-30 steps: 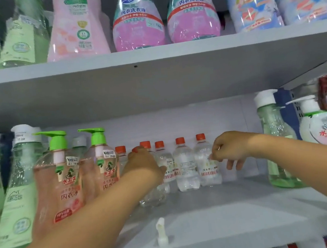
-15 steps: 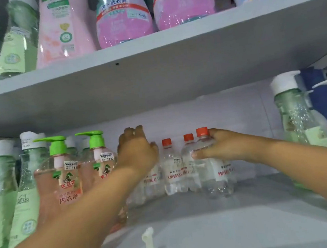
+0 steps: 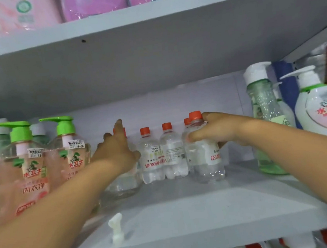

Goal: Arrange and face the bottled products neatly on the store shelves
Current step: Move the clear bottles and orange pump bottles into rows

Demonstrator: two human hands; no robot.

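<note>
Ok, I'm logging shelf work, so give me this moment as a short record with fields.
left hand: on a small clear bottle at the row's left end
right hand: grips an orange-capped bottle at the row's right end
between them: two upright orange-capped bottles
shelf: pump bottles stand left

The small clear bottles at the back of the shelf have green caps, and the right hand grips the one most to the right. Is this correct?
Not fully. The caps of the small clear bottles are orange-red, not green, as the head view shows; green belongs to the pump bottles at the left. The rest holds: the right hand grips the rightmost bottle.
</note>
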